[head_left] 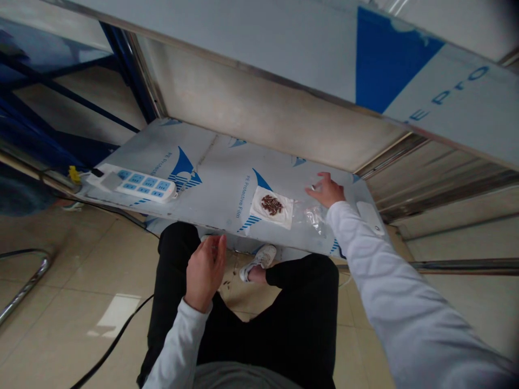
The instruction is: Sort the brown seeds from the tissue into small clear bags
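Note:
My left hand (206, 268) is raised over my lap, in front of the shelf's near edge. Its fingers are curled in; anything inside is too small or hidden to make out. At the right end of the shelf (219, 173), my right hand (330, 192) has its thumb and fingers about a small silvery piece (313, 187), whose kind I cannot tell. A crumpled clear plastic bag (315, 220) lies just below that hand. To its left is a white tissue (286, 217) bearing a heap of small, slender brown pieces (271, 205).
A white power strip (148, 186) with blue sockets rests on the shelf's left part. Beside my right forearm lies a flat white object (370, 217). An upper board (284, 48) crosses above. Brown bits (227, 282) and a black cable (117, 340) are on or above the floor.

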Demonstrator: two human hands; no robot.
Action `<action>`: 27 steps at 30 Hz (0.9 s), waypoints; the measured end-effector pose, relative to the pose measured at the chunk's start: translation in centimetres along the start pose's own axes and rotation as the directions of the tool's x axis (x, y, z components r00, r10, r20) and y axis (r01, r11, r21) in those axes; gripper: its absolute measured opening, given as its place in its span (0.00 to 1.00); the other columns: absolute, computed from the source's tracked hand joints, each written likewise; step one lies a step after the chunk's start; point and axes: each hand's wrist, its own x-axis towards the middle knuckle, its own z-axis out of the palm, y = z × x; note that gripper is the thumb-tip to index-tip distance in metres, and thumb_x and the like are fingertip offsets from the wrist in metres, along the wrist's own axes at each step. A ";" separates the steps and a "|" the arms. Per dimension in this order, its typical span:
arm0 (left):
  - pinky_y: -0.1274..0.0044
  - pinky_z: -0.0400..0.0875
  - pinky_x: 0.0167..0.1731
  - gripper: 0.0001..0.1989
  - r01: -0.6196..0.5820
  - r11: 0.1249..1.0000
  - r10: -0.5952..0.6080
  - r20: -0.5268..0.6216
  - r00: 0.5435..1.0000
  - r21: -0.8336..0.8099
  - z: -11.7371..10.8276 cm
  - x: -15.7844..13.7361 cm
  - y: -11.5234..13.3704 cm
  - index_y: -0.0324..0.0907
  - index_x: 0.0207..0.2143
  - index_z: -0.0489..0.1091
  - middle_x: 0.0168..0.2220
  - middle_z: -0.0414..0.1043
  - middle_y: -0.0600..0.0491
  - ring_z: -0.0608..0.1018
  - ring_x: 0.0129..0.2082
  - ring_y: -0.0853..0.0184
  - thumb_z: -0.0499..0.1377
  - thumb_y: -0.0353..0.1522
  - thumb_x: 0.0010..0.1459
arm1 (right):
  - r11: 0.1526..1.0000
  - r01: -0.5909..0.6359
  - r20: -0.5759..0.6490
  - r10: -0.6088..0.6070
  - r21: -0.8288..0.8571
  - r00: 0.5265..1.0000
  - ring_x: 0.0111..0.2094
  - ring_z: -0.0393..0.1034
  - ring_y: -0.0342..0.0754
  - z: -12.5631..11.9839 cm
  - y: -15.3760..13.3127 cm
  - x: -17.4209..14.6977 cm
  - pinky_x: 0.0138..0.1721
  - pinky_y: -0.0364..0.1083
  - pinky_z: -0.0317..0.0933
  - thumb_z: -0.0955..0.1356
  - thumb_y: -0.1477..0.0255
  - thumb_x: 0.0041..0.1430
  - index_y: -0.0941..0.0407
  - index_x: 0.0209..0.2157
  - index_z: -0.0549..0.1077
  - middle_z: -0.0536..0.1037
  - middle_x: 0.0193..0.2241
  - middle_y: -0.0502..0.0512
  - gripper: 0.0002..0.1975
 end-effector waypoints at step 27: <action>0.75 0.70 0.33 0.17 -0.127 0.979 0.087 0.238 0.967 0.161 4.0 -1.8 2.2 0.42 0.36 0.70 0.35 0.77 0.49 0.79 0.32 0.64 0.47 0.43 0.62 | 0.948 -0.144 -0.050 0.165 0.283 0.985 0.65 0.44 0.58 14.8 2.6 -10.5 0.61 0.57 0.46 0.56 0.60 0.63 0.64 0.64 0.48 0.49 0.65 0.68 0.33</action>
